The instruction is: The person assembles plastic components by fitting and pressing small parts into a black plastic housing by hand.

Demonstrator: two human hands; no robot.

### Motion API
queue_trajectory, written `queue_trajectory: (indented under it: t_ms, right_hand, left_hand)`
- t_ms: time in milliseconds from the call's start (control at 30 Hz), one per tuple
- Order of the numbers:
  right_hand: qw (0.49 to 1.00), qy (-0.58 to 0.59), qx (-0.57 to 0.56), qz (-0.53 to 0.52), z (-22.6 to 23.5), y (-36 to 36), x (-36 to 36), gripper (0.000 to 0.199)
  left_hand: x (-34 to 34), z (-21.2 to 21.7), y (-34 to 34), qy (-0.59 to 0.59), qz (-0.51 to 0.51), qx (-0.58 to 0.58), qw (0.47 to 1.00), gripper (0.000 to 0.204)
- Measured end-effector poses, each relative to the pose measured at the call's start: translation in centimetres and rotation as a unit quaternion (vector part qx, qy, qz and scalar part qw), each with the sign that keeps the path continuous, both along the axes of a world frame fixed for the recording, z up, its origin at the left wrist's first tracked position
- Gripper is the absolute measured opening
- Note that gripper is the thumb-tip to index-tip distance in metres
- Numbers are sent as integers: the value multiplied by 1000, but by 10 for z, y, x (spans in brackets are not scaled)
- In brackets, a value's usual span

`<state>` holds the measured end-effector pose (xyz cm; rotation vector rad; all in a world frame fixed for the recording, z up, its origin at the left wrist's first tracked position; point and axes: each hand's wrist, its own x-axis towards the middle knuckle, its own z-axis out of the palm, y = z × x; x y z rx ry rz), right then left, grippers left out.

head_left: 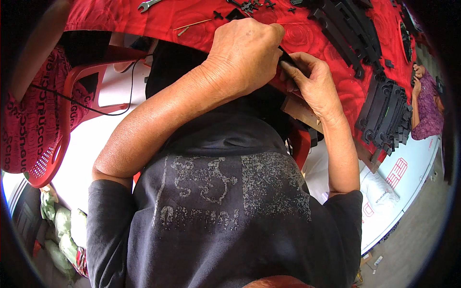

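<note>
My left hand (247,53) is closed in a fist, knuckles up, over the near edge of the red-covered table. Between it and my right hand (314,79) shows a narrow black piece (287,56), its ends mostly hidden by my fingers. The right thumb and fingers pinch this piece from the other side. Just beyond my left hand lie small black cross-shaped parts (249,6) and two thin sticks (192,27). An open-ended wrench (149,5) rests at the far left of the cloth.
Long black plastic parts (343,33) lie piled at the far right. More black parts (384,113) are stacked nearer on that side. A red plastic chair (62,139) stands at left, with a person in a patterned garment (33,120). Another person in purple (429,113) is at right.
</note>
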<state>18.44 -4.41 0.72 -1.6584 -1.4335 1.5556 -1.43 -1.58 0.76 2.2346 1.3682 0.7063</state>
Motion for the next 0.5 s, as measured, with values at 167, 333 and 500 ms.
queue_trajectory:
  t_ms: [167, 333, 500]
  right_hand:
    - [1000, -6, 15, 5, -4, 0, 2, 17]
    - [993, -88, 63, 56, 2, 1, 2, 19]
    - [977, -169, 17, 132, 20, 9, -1, 26]
  left_hand:
    - [1, 0, -1, -3, 1, -1, 1000, 18]
    - [1, 1, -4, -5, 9, -21, 1000, 19]
    - [3, -1, -6, -12, 8, -19, 1000, 19]
